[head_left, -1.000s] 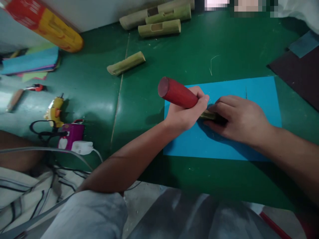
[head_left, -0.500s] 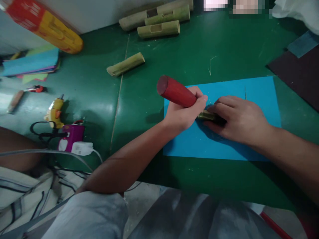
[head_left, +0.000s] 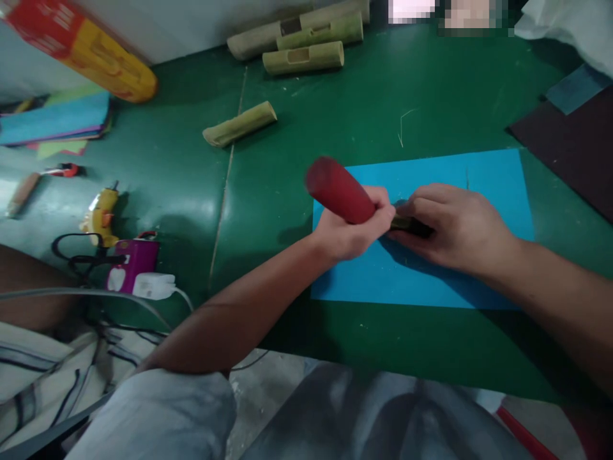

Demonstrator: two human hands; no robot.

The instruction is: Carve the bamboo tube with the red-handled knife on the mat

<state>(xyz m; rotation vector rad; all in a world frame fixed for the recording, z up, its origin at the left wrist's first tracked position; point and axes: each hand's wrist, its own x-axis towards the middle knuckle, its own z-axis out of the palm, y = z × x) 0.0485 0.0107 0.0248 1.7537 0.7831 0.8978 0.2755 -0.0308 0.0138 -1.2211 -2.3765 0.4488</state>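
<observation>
My left hand is closed around the thick red handle of a tool. The handle leans up and to the left, its butt end blurred, and the working end is hidden behind my fingers. Just right of it, my right hand grips a short greenish-brown piece of bamboo between thumb and fingers, covering most of it. The two hands almost meet over the bamboo. Beneath them lies a sheet of blue paper on the green table.
Several cut bamboo tubes lie at the back, with a single bamboo piece nearer. To the left are a yellow glue gun, a purple power adapter, a wooden-handled tool and stacked coloured paper. Dark sheets lie right.
The red handle has swung lower, and my left hand has dipped slightly. Less of the bamboo shows between the hands. My right hand keeps its grip in nearly the same place.
</observation>
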